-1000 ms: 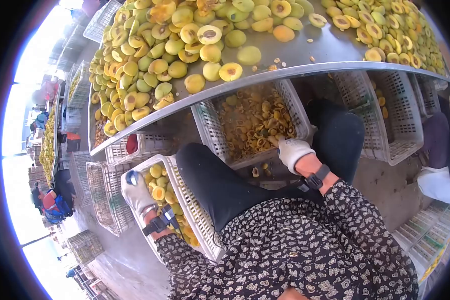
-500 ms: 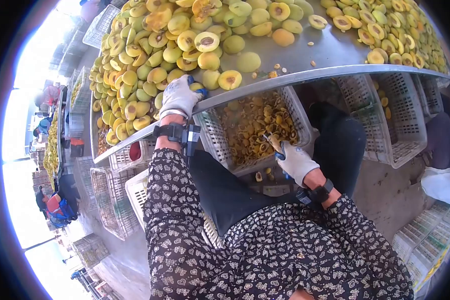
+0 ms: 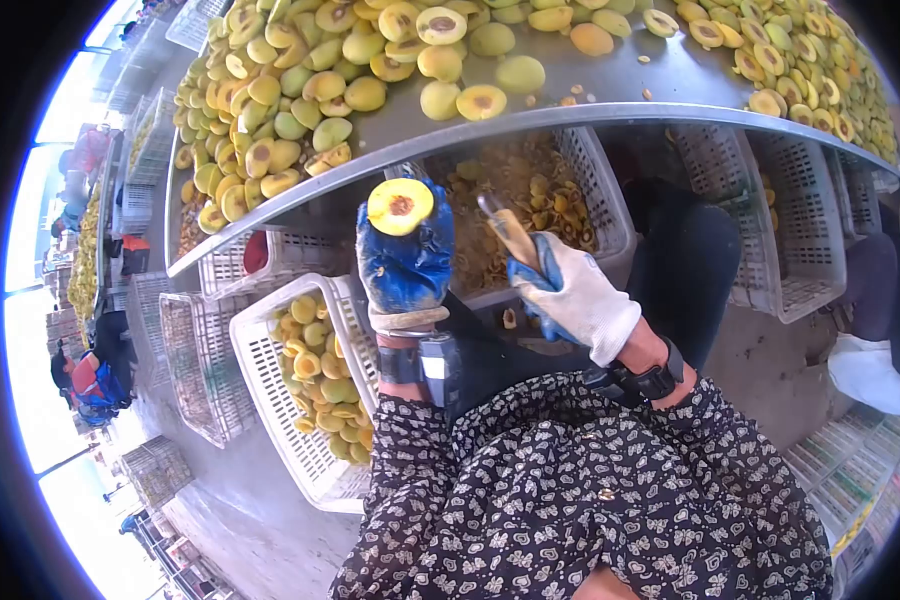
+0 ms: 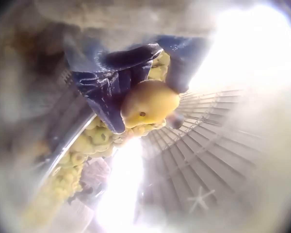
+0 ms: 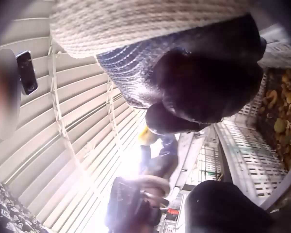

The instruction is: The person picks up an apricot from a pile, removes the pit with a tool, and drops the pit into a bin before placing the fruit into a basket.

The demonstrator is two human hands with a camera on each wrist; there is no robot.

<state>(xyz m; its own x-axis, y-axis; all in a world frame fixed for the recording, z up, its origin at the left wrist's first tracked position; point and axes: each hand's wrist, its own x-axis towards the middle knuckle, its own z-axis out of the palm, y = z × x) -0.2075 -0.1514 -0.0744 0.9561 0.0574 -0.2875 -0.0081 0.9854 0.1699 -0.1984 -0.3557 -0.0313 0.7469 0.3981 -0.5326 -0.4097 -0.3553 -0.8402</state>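
My left hand, in a white glove with a blue coated palm, is turned palm up. Its fingers hold a halved yellow fruit, cut face up with a brown hollow in the middle. The left wrist view shows the rounded skin side of this fruit half between blue fingers. To its right, my gloved right hand grips a wooden-handled tool with a short metal tip. That tip points up and left toward the fruit, apart from it. In the right wrist view, curled dark fingers hide the tool.
A metal table bears heaps of halved fruit. Beneath it stands a crate of fruit scraps, partly behind the hands. A white crate of fruit halves is left of my legs. More crates stand at the right.
My left hand went from the left crate up to the table edge, then came back over my lap with a fruit half. My right hand rose slightly with the tool, out of the scrap crate.
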